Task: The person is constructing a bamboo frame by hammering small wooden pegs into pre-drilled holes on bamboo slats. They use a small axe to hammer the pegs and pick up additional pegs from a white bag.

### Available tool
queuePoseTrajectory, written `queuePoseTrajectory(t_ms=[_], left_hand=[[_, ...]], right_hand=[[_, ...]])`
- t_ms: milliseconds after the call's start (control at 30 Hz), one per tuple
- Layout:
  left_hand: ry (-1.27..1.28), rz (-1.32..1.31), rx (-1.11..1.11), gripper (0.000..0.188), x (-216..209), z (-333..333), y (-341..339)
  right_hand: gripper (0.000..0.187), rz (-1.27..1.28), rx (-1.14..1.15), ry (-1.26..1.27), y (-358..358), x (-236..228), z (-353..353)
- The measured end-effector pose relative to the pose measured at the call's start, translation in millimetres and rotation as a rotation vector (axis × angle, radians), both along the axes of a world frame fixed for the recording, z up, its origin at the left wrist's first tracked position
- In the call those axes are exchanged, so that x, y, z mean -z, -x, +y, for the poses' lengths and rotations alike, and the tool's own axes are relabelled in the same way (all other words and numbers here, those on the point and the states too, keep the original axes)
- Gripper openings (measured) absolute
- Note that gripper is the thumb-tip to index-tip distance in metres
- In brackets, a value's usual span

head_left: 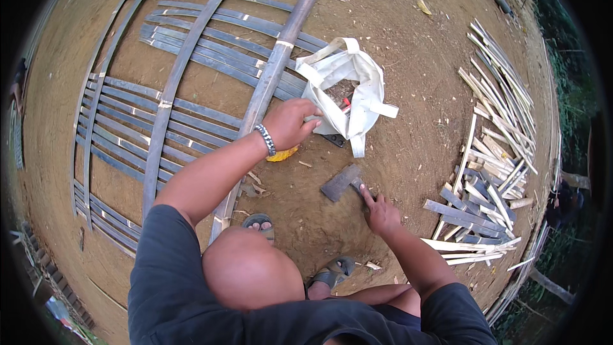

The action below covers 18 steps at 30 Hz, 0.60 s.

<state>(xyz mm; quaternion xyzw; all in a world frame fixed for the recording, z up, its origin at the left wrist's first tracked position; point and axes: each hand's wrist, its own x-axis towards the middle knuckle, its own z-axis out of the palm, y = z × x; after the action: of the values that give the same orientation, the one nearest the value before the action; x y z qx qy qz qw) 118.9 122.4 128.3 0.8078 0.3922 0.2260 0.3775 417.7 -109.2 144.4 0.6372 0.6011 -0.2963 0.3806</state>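
My right hand (384, 214) is closed round the handle of a hatchet (341, 183), its index finger stretched along the handle. The hatchet's broad dark head lies low over the bare soil, left of that hand. My left hand (292, 124), with a braided bracelet at the wrist, has its fingers bent at the left edge of a white bag (367, 83), thumb and finger pinching its side. The bag stands open and slumped; a red item (346, 103) shows inside. A dark flat object (334, 140) pokes out beneath it. Under my left wrist lies something yellow (283, 154).
A lattice of dark bamboo slats (185, 57) tied to long poles (281, 64) covers the ground at left. On the right lies a pile of split bamboo strips and offcuts (485, 198). My sandalled feet (333, 272) are close below the hatchet. Chips litter the soil.
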Motion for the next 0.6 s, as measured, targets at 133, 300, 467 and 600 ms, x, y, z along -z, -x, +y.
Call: queuePoseTrajectory(t_ms=[133, 300, 467, 600], left_hand=[[0.051, 0.061, 0.015, 0.019, 3.8, 51.4, -51.5], [0.196, 0.169, 0.046, 0.025, 23.4, 105.3, -104.8], [0.072, 0.356, 0.004, 0.026, 60.8, 126.8, -120.4], [-0.07, 0.364, -0.052, 0.025, 74.0, 122.3, -118.7]], right_hand=[[0.068, 0.17, -0.069, -0.471, -8.3, 26.0, -22.4], [0.036, 0.408, 0.051, -0.774, -21.6, 76.8, -18.1], [0.031, 0.448, -0.032, -0.876, -28.9, 99.6, -20.8], [0.031, 0.485, -0.055, -0.897, -33.6, 102.6, -22.4]])
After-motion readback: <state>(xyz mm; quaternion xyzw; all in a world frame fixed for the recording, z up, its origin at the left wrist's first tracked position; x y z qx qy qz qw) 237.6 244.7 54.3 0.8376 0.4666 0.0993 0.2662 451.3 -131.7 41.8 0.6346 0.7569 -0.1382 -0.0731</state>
